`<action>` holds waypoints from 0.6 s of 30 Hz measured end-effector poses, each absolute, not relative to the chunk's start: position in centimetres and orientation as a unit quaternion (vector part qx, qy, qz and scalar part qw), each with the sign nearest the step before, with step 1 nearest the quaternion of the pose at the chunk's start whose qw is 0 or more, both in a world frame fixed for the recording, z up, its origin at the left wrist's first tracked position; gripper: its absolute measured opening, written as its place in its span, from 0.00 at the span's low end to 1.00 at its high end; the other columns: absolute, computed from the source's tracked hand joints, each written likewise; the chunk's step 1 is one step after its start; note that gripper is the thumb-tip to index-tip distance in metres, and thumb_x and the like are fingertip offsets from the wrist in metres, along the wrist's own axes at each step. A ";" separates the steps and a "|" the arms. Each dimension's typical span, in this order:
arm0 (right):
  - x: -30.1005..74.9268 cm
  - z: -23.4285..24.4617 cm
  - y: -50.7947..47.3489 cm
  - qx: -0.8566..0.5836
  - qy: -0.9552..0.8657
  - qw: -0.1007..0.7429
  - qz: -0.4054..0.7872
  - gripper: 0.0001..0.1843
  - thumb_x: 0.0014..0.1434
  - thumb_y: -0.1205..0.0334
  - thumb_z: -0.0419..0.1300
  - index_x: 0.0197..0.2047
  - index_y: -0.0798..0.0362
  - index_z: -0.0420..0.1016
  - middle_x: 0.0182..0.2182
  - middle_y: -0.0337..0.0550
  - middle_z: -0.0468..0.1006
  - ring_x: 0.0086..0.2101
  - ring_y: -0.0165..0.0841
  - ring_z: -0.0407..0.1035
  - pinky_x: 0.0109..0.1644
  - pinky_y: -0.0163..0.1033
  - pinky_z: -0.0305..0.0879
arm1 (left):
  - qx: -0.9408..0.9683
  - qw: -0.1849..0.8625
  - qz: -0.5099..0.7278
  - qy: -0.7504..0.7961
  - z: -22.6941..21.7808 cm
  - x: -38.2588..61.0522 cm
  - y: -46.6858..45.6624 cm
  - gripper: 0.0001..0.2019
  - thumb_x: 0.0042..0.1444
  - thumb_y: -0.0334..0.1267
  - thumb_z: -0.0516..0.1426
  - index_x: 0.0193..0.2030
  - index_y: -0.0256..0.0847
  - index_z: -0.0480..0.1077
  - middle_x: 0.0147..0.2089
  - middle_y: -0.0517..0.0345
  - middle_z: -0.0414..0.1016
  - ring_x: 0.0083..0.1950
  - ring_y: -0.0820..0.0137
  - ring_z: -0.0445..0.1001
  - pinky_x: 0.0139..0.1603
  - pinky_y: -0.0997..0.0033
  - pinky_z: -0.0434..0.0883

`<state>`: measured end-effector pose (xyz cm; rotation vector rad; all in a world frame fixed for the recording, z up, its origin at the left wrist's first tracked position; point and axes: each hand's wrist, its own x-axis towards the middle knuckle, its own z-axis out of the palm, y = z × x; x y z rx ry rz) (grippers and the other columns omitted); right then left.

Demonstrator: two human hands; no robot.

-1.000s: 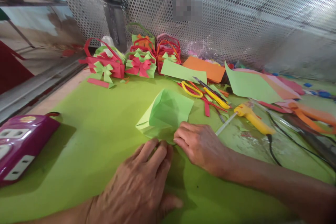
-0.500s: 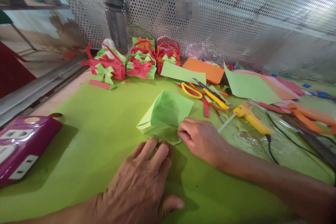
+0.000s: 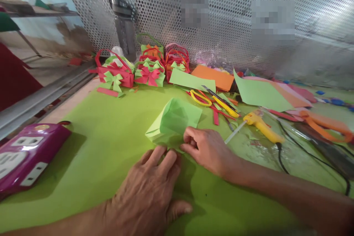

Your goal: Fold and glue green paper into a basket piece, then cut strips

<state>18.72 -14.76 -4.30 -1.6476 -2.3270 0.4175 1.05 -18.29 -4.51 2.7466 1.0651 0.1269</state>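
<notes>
Paper [image 3: 178, 120] lies beside your right hand [image 3: 208, 152], now nearer your left hand [image 3: 149, 188] than before, grip unclear; the left, outstretched, touches it.

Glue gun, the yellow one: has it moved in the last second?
No. Judged against the yellow cutter, the glue gun lies in the same place.

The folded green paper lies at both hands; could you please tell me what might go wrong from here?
The folded green paper might crease crookedly where the left hand rests at its near edge. The right hand might knock the yellow glue gun, whose pale stick ends near that hand.
</notes>
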 end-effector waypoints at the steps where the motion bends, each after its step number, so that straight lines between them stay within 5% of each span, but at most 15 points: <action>1: 18.8 -4.3 -14.7 -0.567 -0.800 0.131 0.144 0.07 0.54 0.62 0.60 0.28 0.51 0.65 0.19 0.31 0.68 0.21 0.25 0.58 0.26 0.32 0.47 | 0.927 0.097 0.038 0.360 -4.5 1.0 -18.3 0.29 0.49 0.59 0.56 0.45 0.33 0.70 0.45 0.47 0.68 0.45 0.54 0.65 0.45 0.47 0.71; 18: 18.8 -3.6 -15.2 -0.582 -0.782 0.137 0.175 0.07 0.49 0.63 0.63 0.28 0.52 0.68 0.24 0.34 0.72 0.25 0.27 0.63 0.29 0.32 0.53 | 0.924 0.081 0.025 0.372 -4.5 1.1 -18.6 0.27 0.50 0.58 0.55 0.45 0.35 0.70 0.46 0.48 0.68 0.47 0.55 0.65 0.46 0.48 0.70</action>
